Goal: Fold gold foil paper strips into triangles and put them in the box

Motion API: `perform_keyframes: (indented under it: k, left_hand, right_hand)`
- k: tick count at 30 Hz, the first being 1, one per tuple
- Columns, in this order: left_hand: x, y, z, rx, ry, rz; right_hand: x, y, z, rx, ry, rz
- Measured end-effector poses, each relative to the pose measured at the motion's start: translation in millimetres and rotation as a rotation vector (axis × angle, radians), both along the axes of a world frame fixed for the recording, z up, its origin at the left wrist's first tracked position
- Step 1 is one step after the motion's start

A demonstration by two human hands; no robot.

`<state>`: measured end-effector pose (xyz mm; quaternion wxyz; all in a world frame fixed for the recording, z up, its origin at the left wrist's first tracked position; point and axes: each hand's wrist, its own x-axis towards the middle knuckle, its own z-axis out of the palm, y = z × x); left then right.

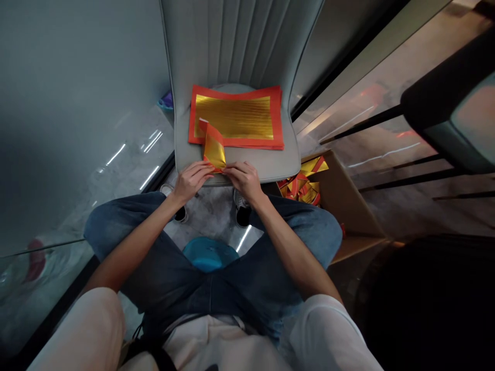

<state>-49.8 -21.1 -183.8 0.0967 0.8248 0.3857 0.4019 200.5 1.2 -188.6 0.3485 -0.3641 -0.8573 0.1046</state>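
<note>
At the bottom edge of the frame is a white shirt [216, 340] whose dark mark is too cut off to read. Both bare forearms run up from the lower corners and converge at the center, over the bent knees of blue jeans [313, 226]. Between the thighs shows a blue round-edged object [210, 255], and higher up, sneakers [243, 212] on the glossy floor [204, 211].

At the center, the left hand [190, 181] and right hand [245, 178] meet palms down, wrists angled inward, at the front edge of the seat. The fingers of each are closed in a pinch with hardly any gap: the left on the lower left edge of a folded red-and-gold paper strip [215, 149], the right on its lower right corner. The strip rises from between the fingertips, its pale-tipped upper end overlapping in view a stack of red-bordered gold paper sheets [240, 116].

The stack lies on a gray chair [266, 167] with a channeled backrest at top center. Right of center, a cardboard box [344, 201] holds folded red-and-gold pieces [299, 189].
</note>
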Motion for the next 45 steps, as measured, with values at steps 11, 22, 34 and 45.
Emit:
perform_keyframes:
  k: [11, 22, 34, 45]
  left_hand:
    - [3, -11, 4.9, -0.041, -0.169, 0.218]
    - [7, -13, 8.1, -0.451, -0.526, 0.265]
    - [10, -6, 12.1, -0.439, -0.580, 0.198]
    - [6, -8, 18.0, -0.195, -0.423, 0.225]
  right_hand:
    - [7, -1, 4.7, -0.021, 0.061, -0.015]
    - [3, -6, 9.6, -0.118, 0.216, -0.031]
    - [-3, -10, 19.2, -0.170, 0.304, -0.060]
    - [-2, -11, 25.4, -0.170, 0.280, -0.060]
